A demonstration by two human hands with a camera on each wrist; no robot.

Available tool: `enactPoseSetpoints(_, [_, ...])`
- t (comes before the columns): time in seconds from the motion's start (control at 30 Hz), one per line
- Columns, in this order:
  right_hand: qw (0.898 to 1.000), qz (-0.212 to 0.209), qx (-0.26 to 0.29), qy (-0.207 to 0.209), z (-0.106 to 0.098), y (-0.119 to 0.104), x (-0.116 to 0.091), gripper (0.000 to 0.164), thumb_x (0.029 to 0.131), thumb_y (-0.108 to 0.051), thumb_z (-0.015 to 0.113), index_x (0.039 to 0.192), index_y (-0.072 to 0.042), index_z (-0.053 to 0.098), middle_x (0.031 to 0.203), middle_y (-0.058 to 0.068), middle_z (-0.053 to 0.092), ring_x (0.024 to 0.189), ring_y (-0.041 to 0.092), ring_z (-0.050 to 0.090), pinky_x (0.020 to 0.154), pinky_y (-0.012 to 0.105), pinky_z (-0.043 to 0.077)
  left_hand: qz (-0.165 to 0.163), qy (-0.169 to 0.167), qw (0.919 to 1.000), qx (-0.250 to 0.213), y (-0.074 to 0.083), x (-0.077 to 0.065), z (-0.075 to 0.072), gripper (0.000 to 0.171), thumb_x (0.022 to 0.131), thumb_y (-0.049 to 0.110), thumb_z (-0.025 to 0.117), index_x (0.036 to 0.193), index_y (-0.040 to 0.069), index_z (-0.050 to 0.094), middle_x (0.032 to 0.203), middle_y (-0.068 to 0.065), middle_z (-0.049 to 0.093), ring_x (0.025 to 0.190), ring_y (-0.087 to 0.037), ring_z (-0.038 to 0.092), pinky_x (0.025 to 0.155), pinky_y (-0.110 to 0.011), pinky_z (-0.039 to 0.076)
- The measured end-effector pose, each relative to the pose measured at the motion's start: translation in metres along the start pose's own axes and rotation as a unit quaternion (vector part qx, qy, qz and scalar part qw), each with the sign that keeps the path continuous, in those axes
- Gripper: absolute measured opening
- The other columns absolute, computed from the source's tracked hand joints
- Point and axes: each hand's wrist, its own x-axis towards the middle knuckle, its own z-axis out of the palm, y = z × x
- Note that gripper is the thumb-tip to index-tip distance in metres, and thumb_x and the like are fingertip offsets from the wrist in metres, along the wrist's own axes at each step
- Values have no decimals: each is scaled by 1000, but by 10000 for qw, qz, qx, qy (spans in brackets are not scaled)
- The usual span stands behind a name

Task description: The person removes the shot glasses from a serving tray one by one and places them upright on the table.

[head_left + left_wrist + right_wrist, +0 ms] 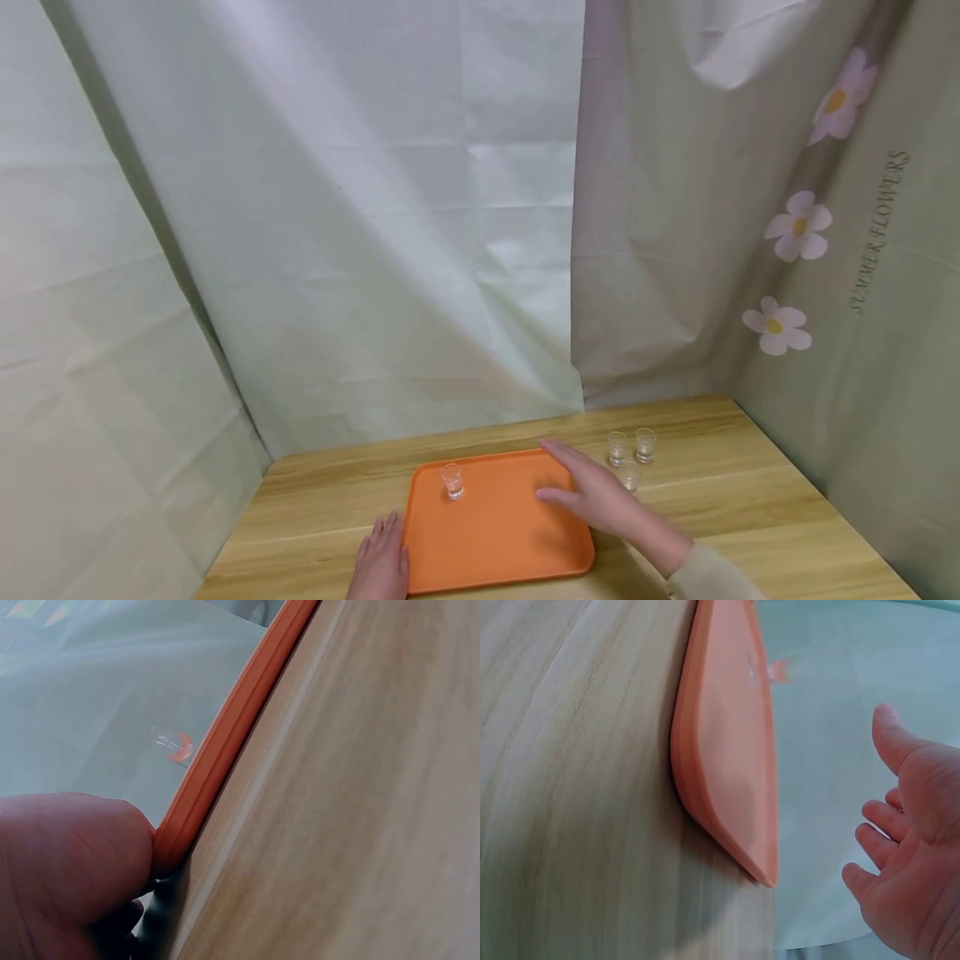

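An orange tray (498,533) lies on the wooden table, with one small clear shot glass (453,482) standing near its far left corner. My left hand (381,560) rests at the tray's left edge, fingers extended; in the left wrist view its thumb side (82,855) touches the orange rim (225,742). Over the right part of the tray hovers my right hand (596,492), thumb and fingers spread apart, holding nothing. Three more shot glasses stand on the table just right of the tray: one at the back (645,446), one beside it (617,448), and one nearer (630,477), partly behind my right hand.
The wooden table (750,500) extends to both sides of the tray. Pale green cloth (375,250) hangs behind and at both sides, printed with white flowers (798,226) and lettering on the right.
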Motion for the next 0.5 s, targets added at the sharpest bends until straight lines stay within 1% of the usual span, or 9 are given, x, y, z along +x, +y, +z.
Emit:
enactPoseSetpoints(0.07, [9999, 102, 20, 1, 2, 0, 2, 82, 104, -54, 73, 169, -11, 46, 169, 19, 47, 155, 43, 46, 124, 66, 39, 65, 147, 9999, 29, -2, 0, 3, 42, 95, -4, 68, 135, -16, 64, 140, -39, 63, 131, -64, 57, 105, -78, 45])
enactPoseSetpoints(0.13, [9998, 170, 57, -7, 5, 0, 3, 82, 104, -53, 73, 169, -12, 45, 170, 19, 47, 155, 43, 46, 124, 66, 39, 93, 173, 9998, 28, -3, -1, 4, 43, 95, -4, 69, 135, -16, 64, 140, -39, 64, 131, -64, 57, 104, -78, 45])
enactPoseSetpoints(0.33, [9999, 69, 123, -77, 12, -1, 8, 83, 104, -52, 74, 168, -9, 45, 169, 21, 47, 155, 46, 45, 124, 67, 38, -23, -147, 9999, 21, 1, -2, -2, 45, 96, -4, 69, 139, -18, 62, 144, -40, 61, 136, -64, 54, 109, -78, 43])
enactPoseSetpoints(0.4, [9998, 59, 156, -142, 14, -1, 11, 83, 104, -53, 74, 169, -10, 44, 169, 21, 47, 156, 46, 43, 124, 67, 37, -48, -163, 9999, 20, 3, -1, -4, 45, 96, -4, 69, 138, -17, 62, 144, -40, 61, 136, -64, 54, 110, -78, 43])
enactPoseSetpoints(0.5, [9996, 45, 178, -194, 17, -3, 16, 83, 104, -52, 74, 169, -9, 45, 169, 22, 47, 156, 46, 43, 124, 67, 38, -68, -139, 9999, 27, 2, 0, -4, 45, 97, -3, 68, 139, -17, 62, 144, -40, 61, 136, -64, 53, 110, -78, 42])
